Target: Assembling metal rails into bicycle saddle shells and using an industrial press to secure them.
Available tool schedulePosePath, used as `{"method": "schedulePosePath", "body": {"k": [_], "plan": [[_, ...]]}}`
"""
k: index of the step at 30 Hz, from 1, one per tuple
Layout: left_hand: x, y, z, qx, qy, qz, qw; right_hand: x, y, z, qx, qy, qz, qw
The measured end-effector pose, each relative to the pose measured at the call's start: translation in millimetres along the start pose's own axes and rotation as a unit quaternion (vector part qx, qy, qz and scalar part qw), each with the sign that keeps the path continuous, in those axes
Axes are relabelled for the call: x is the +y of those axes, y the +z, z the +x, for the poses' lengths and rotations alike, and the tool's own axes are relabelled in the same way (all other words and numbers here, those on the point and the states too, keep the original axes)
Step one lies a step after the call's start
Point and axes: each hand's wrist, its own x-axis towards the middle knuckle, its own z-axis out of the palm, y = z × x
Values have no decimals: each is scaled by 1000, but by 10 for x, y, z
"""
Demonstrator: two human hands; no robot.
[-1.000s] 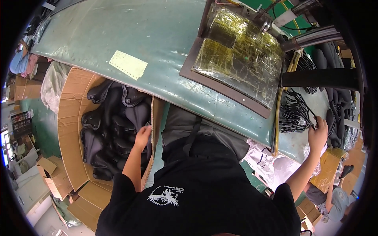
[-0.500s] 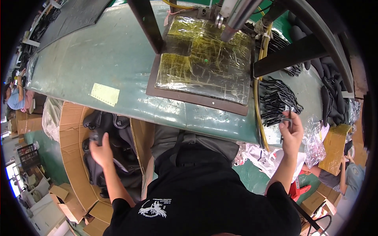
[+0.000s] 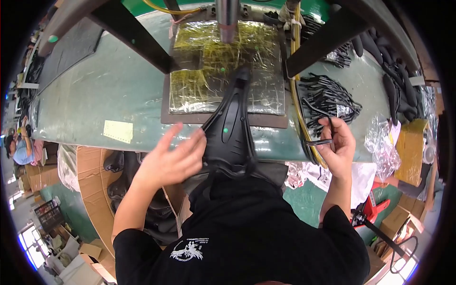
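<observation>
A black bicycle saddle (image 3: 227,137) lies underside up, its narrow nose on the tape-covered board (image 3: 266,102) and its wide end at the near table edge by my body. At the saddle's left side is my left hand (image 3: 172,160), palm down with fingers spread; its fingertips reach the saddle's edge, and whether they touch I cannot tell. In my right hand (image 3: 339,147), a bent black saddle rail (image 3: 319,142) is pinched between thumb and fingers. Just beyond that hand lies a pile of similar black rails (image 3: 327,97).
Dark metal press legs (image 3: 135,40) frame the board, with a metal rod (image 3: 228,23) hanging over it. A yellow hose (image 3: 296,52) runs down the board's right side. More saddles fill a cardboard box (image 3: 90,173) at lower left. Padded black pieces (image 3: 394,90) lie far right.
My left hand has come from the box to the table, and a saddle now lies before me. My right hand still holds a rail, now drawn slightly nearer. The whole view has shifted.
</observation>
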Motion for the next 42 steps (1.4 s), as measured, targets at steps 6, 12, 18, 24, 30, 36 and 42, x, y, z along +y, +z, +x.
{"method": "schedulePosePath", "body": {"k": [6,12,18,24,30,36,42], "plan": [[-97,269,187,53,-337,-358,869,-36,192,-49,-57,-3,-63,996],[-35,411,378,-11,-380,-452,807,-192,488,87,-191,-80,-188,960],[181,476,347,-3,-374,-656,655,-10,647,-99,-204,-165,-169,950],[475,588,249,83,-351,-742,565,45,646,-160,-224,-210,-217,927],[569,512,201,81,-334,-740,578,35,605,-169,-237,-213,-227,920],[527,531,167,65,-274,-757,590,-9,662,-112,-258,-229,-230,910],[497,476,128,14,-284,-873,397,-33,775,-35,-302,-341,-246,856]]}}
